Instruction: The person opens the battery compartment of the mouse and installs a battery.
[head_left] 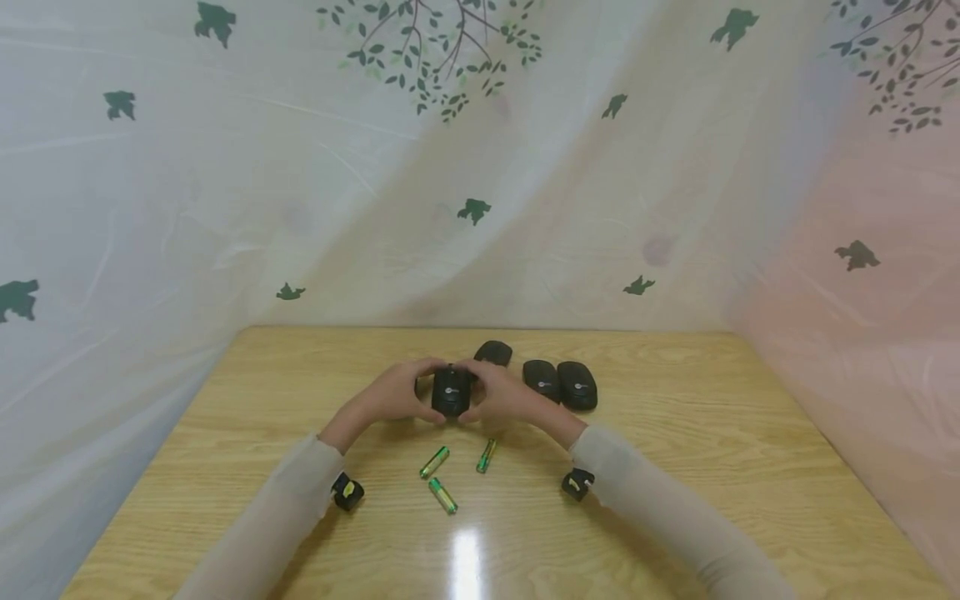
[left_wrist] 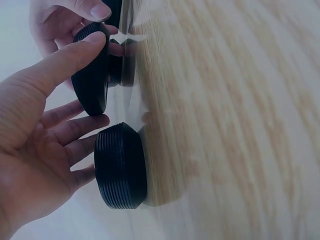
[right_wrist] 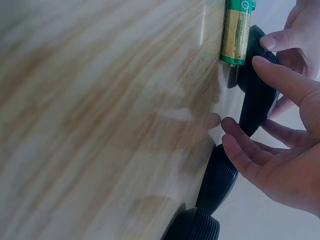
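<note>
- My left hand grips the mouse from the left, thumb at its near edge, fingers at the far edge.
- My right hand grips it likewise from the right.
- The mouse is between both hands, logo up; it appears raised from the table, though the low wrist views make the gap hard to judge.
- For control, I should match thumb pressure on both sides and avoid twisting the mouse.
- I should mind my left fingers: the left mouse is just beside them.
- The right side needs equal care; the rear mouse and two mice are near.
- Three batteries lie nearer me; my wrists should clear them.
</note>
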